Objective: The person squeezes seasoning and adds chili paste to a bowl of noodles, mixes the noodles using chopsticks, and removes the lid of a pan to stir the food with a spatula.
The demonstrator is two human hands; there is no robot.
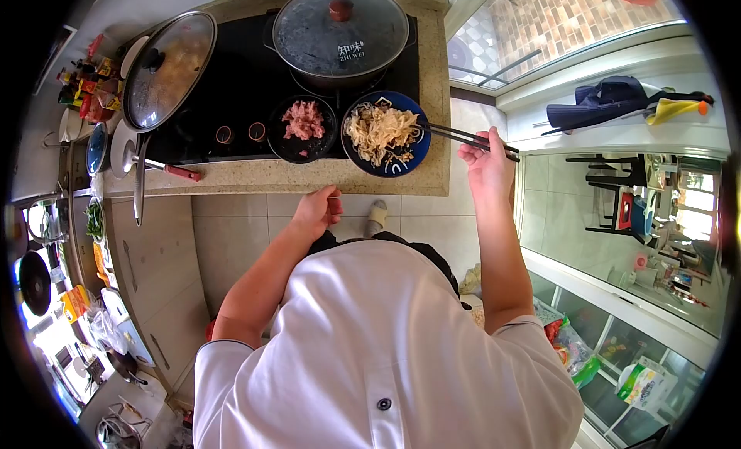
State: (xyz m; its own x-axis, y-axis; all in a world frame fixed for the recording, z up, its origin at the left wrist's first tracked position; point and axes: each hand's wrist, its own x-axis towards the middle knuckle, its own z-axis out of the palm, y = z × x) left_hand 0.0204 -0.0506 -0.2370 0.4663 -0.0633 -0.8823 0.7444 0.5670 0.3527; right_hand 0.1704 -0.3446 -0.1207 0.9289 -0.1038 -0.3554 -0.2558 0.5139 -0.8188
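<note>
In my right hand (488, 162) is a pair of dark chopsticks (459, 135), held with the fingers closed round them. Their tips reach the pale shredded food (382, 128) heaped on a blue plate (419, 146) at the counter's right end. My left hand (318, 210) hangs by the counter's front edge, fingers curled; whether anything is inside them is hidden. Just beyond it, a small black dish (279, 145) holds pink raw minced meat (303, 120).
A large lidded pot (340, 44) stands on the black cooktop (231, 71) at the back. To the left, a glass lid (170, 71) leans above a red-handled utensil (183, 172). Seasoning bottles (93, 86) crowd the far left. A glass door (625, 217) is on the right.
</note>
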